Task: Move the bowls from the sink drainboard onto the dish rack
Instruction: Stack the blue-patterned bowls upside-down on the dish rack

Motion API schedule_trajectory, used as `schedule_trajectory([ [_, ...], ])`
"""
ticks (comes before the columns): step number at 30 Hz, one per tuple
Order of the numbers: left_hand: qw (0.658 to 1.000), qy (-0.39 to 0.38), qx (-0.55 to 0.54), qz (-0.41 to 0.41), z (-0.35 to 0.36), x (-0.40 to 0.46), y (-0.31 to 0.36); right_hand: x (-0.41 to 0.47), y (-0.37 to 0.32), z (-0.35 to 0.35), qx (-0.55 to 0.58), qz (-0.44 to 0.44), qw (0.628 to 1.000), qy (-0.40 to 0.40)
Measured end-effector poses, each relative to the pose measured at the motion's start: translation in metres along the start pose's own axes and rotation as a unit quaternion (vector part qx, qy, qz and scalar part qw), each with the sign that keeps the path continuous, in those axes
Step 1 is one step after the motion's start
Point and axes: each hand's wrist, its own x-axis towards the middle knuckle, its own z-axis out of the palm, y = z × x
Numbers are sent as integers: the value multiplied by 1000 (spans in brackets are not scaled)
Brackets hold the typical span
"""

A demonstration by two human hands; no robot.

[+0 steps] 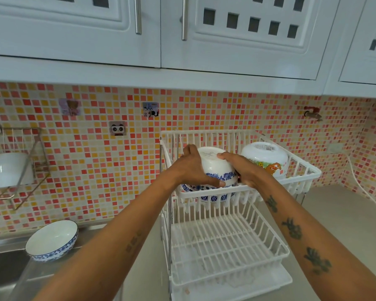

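Note:
A white two-tier dish rack point(304, 168) stands on the counter. In its upper tier, both hands hold a white bowl with a blue floral band point(215, 166), turned upside down and tilted. My left hand point(193, 168) grips its left side and my right hand point(245, 170) its right side. Beside it on the right, a white bowl with a cartoon bear print point(265, 157) rests upside down in the same tier. Another white bowl with a blue patterned outside point(52, 240) sits upright on the steel drainboard point(83, 242) at the lower left.
The rack's lower tier point(226, 242) holds nothing, with a drip tray under it. A wire wall shelf point(20, 161) with white cups hangs at the left. White wall cabinets point(182, 40) overhang the counter. A white cable point(365, 190) runs along the counter at the right.

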Motion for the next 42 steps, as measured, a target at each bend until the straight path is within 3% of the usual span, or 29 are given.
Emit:
schedule_trajectory([
  [9, 993, 22, -108, -32, 4, 3, 2, -2, 0, -1, -40, -34, 999, -7],
  [13, 969, 94, -230, -7, -3, -4, 2, -4, 0, 2, -58, -95, 987, 115],
  [17, 930, 175, -324, -7, -18, -22, -15, -21, -13, 20, -122, -274, 920, 251],
  [20, 920, 195, -339, -31, -32, -39, -42, -33, -43, 59, -101, -348, 905, 224],
  [25, 924, 208, -295, -123, -62, -71, -106, -39, -87, 160, -53, -415, 903, 99],
  [31, 900, 202, -311, -226, -77, -141, -205, -18, -67, 286, -48, -335, 937, -91],
  [35, 838, 219, -357, -349, -73, -187, -284, 6, -28, 356, -56, -220, 957, -179],
  [39, 768, 226, -447, -398, -50, -219, -361, 27, 12, 408, -76, -108, 966, -221],
  [42, 724, 226, -453, -468, -33, -232, -404, 47, 43, 439, -84, -22, 966, -243],
])
